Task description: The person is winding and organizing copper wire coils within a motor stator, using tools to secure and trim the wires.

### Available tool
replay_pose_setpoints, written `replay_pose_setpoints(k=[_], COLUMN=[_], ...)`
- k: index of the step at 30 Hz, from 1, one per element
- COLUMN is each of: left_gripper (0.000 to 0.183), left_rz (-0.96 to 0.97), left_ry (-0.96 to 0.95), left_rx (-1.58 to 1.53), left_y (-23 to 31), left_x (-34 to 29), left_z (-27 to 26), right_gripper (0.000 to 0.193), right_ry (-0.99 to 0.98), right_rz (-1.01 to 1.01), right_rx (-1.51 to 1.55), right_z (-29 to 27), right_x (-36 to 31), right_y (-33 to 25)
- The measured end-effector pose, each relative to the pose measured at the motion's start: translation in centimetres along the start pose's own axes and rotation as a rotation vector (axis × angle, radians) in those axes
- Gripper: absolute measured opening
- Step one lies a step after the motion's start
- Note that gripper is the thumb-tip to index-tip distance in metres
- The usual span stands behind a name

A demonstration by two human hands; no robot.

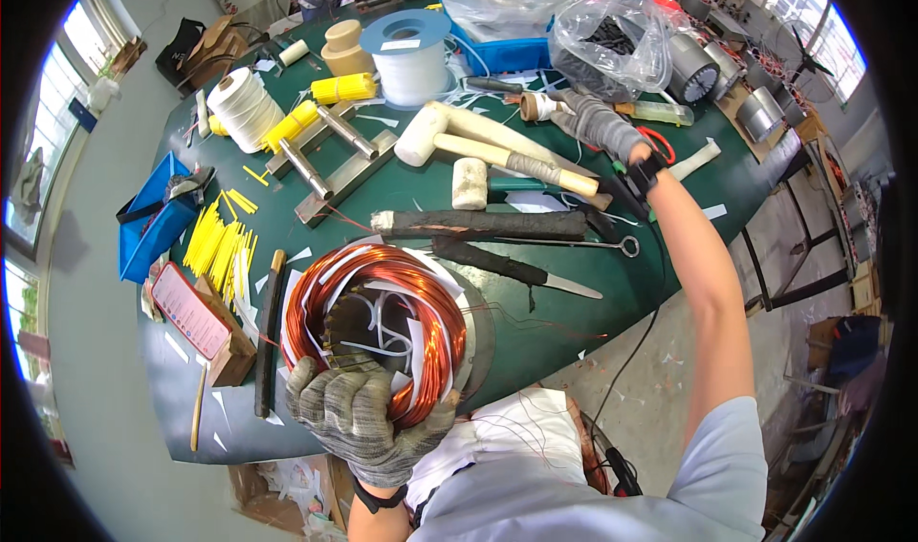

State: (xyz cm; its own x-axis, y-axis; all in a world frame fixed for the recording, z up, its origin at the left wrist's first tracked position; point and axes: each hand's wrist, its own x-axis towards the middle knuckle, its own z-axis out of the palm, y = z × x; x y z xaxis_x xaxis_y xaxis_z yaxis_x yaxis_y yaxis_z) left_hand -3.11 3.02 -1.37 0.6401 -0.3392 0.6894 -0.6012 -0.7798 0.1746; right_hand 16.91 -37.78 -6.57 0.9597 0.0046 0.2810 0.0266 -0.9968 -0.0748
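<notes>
Down low, the left hand (368,418) in a grey glove is closed on the near edge of a copper wire coil (378,317) at the table's (535,336) front. Its fingertips are hidden under the coil. Far across, the gloved right hand (601,123) reaches among tools; I cannot tell if it grips anything.

Both hands wear rough knitted grey cloth gloves: the left hand (368,418) on a coil (378,322) of glossy copper wire, the right hand (601,121) by a crinkled clear plastic bag (612,40). The table (669,207) has a matt green top. The mallets (478,145) look like smooth pale wood.
</notes>
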Motion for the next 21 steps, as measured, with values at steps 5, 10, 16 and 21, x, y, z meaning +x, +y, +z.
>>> replay_pose_setpoints(k=[5,10,16,21], left_gripper=[0.045,0.042,0.035,0.033], left_rz=[0.003,-0.031,-0.002,0.041], left_ry=[-0.018,-0.036,0.017,0.089], left_rx=[0.030,-0.026,-0.013,0.008], left_y=[-0.1,-0.3,-1.0,-1.5], left_x=[0.1,0.4,0.8,0.5], left_z=[0.0,-0.2,-0.2,0.0], right_gripper=[0.036,0.071,0.070,0.069], right_ry=[-0.287,-0.247,-0.132,-0.300], right_rz=[0.003,-0.120,0.108,0.176], right_rx=[0.472,0.047,-0.118,-0.273], right_z=[-0.8,-1.1,-0.1,-0.3], right_x=[-1.4,-8.3,-8.4,-6.2], right_y=[-3.4,-7.1,-10.1,-10.3])
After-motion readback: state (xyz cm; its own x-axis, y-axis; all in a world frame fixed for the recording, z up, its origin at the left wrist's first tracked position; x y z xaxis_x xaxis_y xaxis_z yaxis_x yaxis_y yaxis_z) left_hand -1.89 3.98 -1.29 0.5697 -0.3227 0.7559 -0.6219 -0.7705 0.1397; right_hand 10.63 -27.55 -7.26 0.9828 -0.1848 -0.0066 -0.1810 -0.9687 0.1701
